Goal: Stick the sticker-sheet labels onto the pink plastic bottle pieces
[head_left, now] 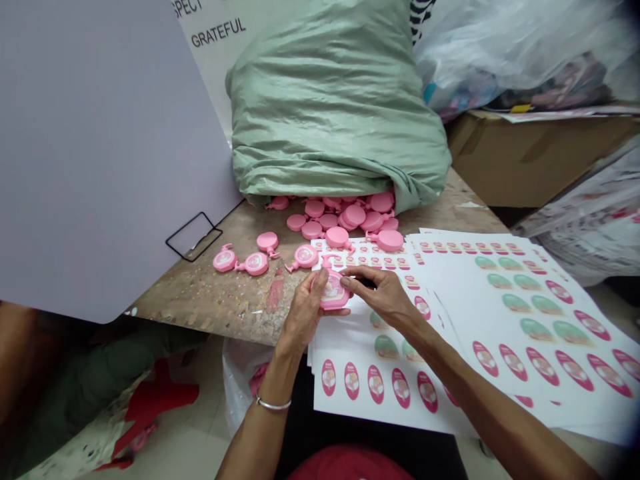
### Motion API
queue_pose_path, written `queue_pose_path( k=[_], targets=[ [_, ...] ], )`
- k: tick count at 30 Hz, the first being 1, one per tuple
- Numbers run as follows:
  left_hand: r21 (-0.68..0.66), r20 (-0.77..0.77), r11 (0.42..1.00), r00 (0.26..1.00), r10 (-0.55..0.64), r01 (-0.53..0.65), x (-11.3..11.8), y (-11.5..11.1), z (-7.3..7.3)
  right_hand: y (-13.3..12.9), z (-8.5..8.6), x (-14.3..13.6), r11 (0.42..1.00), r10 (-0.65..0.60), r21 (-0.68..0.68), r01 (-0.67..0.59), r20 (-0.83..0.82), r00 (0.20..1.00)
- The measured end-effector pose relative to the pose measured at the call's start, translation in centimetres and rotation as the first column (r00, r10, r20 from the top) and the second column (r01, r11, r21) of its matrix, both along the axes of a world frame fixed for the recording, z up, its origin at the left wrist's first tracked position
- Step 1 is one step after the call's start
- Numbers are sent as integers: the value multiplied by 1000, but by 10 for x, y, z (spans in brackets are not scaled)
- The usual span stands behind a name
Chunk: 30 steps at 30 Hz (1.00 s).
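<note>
the pink bottle-shaped piece [333, 291] is a small flat plastic thing with a round body and a short pump-like neck at its top; its face carries a pale sticker with a picture too small to make out. it is held above the near edge of the worn wooden table [235, 293], over the left end of the sticker sheets [480, 313]. the left hand [306, 313] grips it from the left side, fingers wrapped behind and thumb along the lower edge. the right hand [383, 293] rests its fingertips on the piece's upper right rim, pinching it lightly; both hands are closed on the piece. a thin silver bangle [273, 404] sits on the left wrist.

the sheets are white, fanned in overlapping layers along the table's right part, printed with rows of pink and green ovals. toward the far edge a green woven sack [340, 100] lies open, with a heap of plain pink pieces [350, 217] spilling from its mouth. four stickered pieces [260, 257] lie in a row left of the heap. a large white board [100, 147] leans over the table's left side. a cardboard box [530, 157] and clear plastic bags [525, 47] stand at the far right.
</note>
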State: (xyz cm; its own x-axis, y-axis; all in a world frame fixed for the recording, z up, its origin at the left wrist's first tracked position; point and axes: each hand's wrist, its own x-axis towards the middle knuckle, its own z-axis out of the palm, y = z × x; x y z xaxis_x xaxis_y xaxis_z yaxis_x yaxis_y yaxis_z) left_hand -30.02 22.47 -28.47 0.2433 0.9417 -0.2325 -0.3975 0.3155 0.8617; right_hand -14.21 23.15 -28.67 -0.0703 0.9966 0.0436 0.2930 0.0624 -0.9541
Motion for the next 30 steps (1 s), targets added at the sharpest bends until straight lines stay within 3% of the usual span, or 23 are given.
queue_pose_path(
  k=[3,6,8,10,13,15,17,19,22,25,30],
  targets=[
    [55,-71,998,997,28,-25,2,1,-6,-2,1,-1,991,-91,121,62,258,962],
    [92,-188,988,972,138,-123,6,-1,-13,-5,-2,-9,946,-278,283,157,463,842],
    [122,-300,969,922,244,-217,8,-5,-20,-5,-9,-16,943,-277,290,161,420,865],
    [179,-387,946,865,320,-270,7,-8,-26,-2,-20,-20,967,-209,209,143,337,918],
    [236,-438,939,835,333,-250,0,0,-33,9,-36,-9,969,-245,122,216,348,905],
    [299,-505,925,784,361,-234,-4,17,-36,19,-44,6,962,-273,123,244,385,882],
    [429,-622,888,659,424,-166,-3,42,-38,30,-49,19,971,-237,131,200,427,872],
    [527,-768,849,442,463,27,3,70,-41,43,-51,25,978,-203,144,150,506,838],
    [486,-874,837,160,459,252,11,101,-47,69,-53,20,974,-224,129,186,667,711],
    [451,-891,856,65,450,252,-4,115,-54,94,-58,11,962,-216,66,264,774,595],
    [420,-895,896,-95,435,141,-69,113,-53,112,-68,8,957,-205,28,289,769,606]
  ],
)
